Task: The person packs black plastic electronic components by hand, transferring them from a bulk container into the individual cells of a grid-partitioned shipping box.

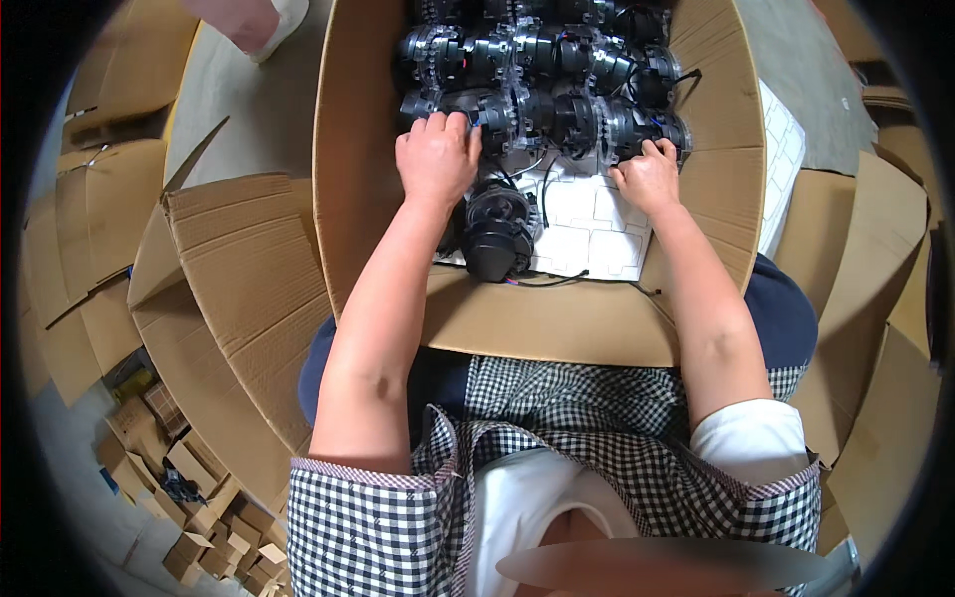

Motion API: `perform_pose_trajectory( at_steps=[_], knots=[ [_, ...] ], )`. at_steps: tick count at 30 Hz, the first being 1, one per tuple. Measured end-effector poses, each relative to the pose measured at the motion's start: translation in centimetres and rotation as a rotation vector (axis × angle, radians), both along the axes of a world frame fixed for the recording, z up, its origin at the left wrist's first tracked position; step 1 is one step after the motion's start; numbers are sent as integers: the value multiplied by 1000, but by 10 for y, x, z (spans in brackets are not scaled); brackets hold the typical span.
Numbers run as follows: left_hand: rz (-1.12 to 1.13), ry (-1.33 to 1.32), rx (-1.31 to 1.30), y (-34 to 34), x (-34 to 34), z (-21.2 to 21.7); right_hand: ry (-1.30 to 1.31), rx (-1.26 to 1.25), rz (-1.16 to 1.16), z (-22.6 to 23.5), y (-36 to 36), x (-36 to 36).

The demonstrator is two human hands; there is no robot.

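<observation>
Left hand: your left hand (436, 157) lies palm-down, fingers curled over the row of black round plastic motor parts (542, 111), gripping nothing clearly.
Right hand: your right hand (649, 179) pinches that row's right end.
Parts: packed inside the large brown cardboard box (348, 149), on the white moulded foam tray (587, 224).
Loose part: one black cylindrical unit (495, 231) lies just below your left hand.

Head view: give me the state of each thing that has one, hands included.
cardboard box: open, flaps up, partly filled.
black round parts: packed in rows at the far end.
loose black part: lying alone on the white tray.
white tray: near end bare.
left hand: resting on the nearest row.
right hand: fingers on the row's end part.
</observation>
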State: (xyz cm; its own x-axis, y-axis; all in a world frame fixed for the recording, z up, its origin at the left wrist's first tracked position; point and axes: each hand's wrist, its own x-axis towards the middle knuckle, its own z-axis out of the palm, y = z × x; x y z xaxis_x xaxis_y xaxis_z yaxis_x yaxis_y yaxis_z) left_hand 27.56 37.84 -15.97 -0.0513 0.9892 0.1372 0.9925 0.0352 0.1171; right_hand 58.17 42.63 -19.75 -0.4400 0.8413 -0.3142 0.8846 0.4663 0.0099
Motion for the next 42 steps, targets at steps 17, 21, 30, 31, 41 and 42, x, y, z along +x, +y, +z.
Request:
perform_pose_trajectory(
  at_steps=[17,21,30,31,41,42],
  knots=[
    [25,66,-113,-8,-59,-53,-275,-79,15,13,-16,-46],
    [33,-32,-78,-13,-58,-49,-337,-278,-77,22,-13,-52],
    [13,-120,-669,-18,-77,31,-190,-454,50,64,-43,-105],
    [-40,-130,-715,-15,-75,56,-149,-432,76,66,-47,-101],
    [285,-723,308,-228,-221,228,172,-420,119,133,-97,-65],
    [380,-624,321,-260,-243,210,227,-388,117,131,-101,-51]
  ],
)
